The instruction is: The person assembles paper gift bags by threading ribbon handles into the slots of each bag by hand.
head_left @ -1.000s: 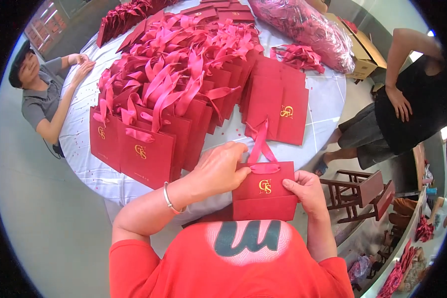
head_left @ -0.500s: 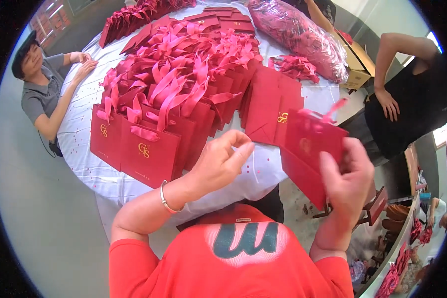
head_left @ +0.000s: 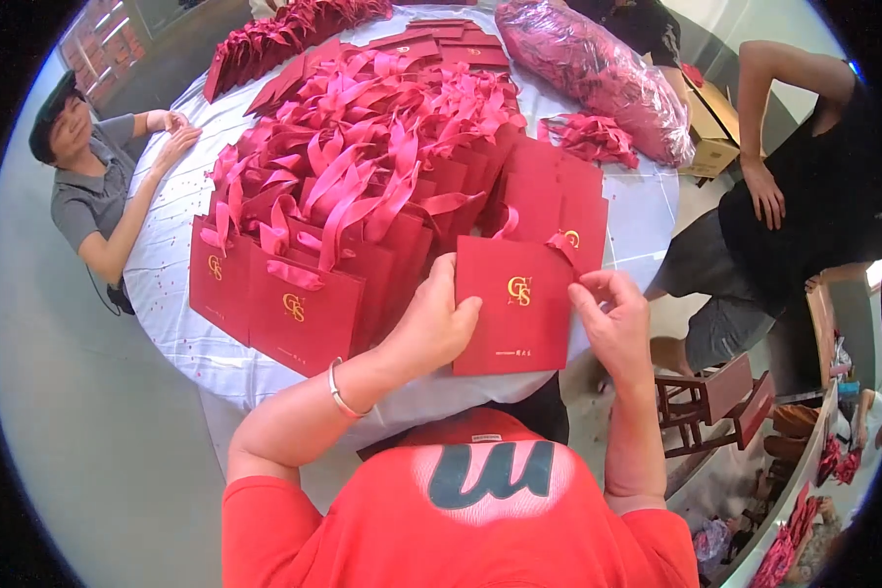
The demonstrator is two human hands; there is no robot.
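Observation:
A flat red paper gift bag [head_left: 512, 318] with a gold emblem stands before me at the table's front edge. My left hand [head_left: 436, 318] is closed on its left edge, thumb on the front. At its upper right corner, my right hand [head_left: 612, 318] pinches the bag's edge just below the pink ribbon handle [head_left: 563, 247]. Another bit of ribbon loops up behind the top edge. Left of it, several upright red bags [head_left: 309, 312] with pink ribbon handles stand packed in rows. Behind it lie flat red bags [head_left: 536, 186] in a stack.
A white cloth [head_left: 171, 318] covers the round table, with small red specks on it. At the back right lie a plastic-wrapped pink bundle [head_left: 598, 78] and loose ribbons [head_left: 593, 139]. One person [head_left: 93, 186] leans at the left; another [head_left: 784, 206] stands at the right beside a wooden chair [head_left: 720, 397].
The bag has come from the right to the middle, its front turned to me. My left hand, which held nothing, now grips its left edge; my right hand has moved left with it.

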